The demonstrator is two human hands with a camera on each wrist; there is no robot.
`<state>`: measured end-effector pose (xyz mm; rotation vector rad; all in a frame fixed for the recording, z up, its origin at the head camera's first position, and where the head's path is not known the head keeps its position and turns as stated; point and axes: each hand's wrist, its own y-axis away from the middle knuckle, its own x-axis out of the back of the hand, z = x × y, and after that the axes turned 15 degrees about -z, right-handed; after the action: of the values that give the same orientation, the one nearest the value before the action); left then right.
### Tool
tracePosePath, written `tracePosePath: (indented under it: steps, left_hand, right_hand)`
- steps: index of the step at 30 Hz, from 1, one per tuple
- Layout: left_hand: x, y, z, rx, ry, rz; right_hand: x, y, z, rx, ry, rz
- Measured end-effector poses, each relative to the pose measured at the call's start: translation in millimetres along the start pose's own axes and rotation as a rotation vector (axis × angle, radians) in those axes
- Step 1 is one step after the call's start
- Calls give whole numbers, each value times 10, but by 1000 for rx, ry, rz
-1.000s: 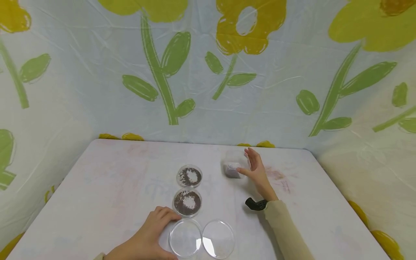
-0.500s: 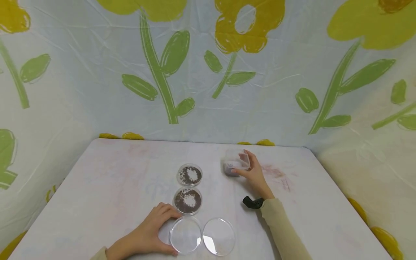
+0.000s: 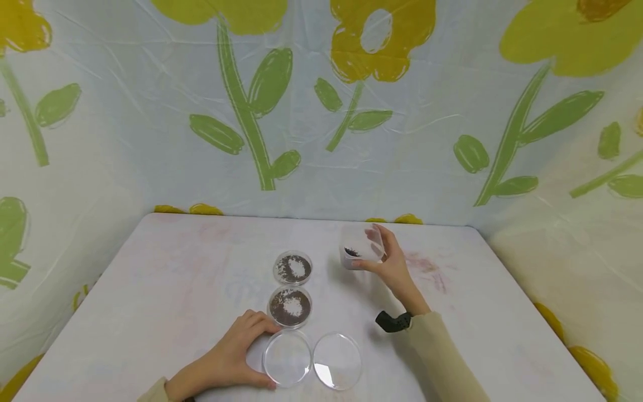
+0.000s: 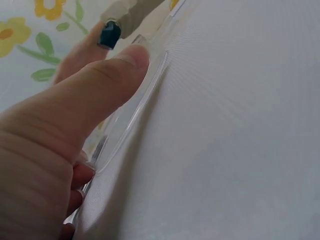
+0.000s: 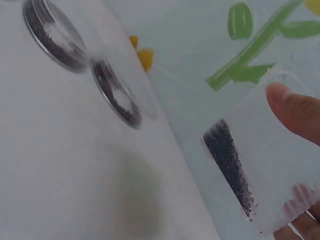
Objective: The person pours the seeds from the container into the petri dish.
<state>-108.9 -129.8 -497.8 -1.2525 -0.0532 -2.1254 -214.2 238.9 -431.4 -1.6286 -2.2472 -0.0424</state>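
Observation:
My right hand (image 3: 394, 265) grips a clear plastic container (image 3: 351, 261) from its right side, thumb in front and fingers behind. Raised above the table with its shadow apart below, it holds small dark grains (image 5: 229, 165), pooled along the bottom in the right wrist view. At the near edge, my left hand (image 3: 236, 349) holds a clear petri dish (image 3: 287, 358) by its rim between thumb and fingers. Beyond that dish stand a nearer petri dish (image 3: 289, 307) and a farther petri dish (image 3: 293, 268), both with dark grains and a white patch in the middle.
A round clear dish or lid (image 3: 337, 360) lies right beside the held dish. A black curved piece (image 3: 392, 321) sits on my right wrist. The pale table (image 3: 176, 279) ends at a flower-printed cloth (image 3: 417, 167) behind and at the sides.
My right hand has closed around the container, and lifted it off the table. The dark grains inside have come into view. My left hand stays at the same dish.

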Motion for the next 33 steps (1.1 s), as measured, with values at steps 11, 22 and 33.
tracePosePath:
  steps: [11, 22, 33]
  left_hand:
    - [-20, -12, 4, 23, 7, -16]
    - [-47, 33, 13, 17, -18, 23]
    - [-35, -17, -3, 2, -26, 24]
  right_hand:
    - [-354, 219, -578, 137, 155, -60]
    - [-697, 408, -738, 420, 292, -191]
    - [-838, 414, -699, 753, 611, -281]
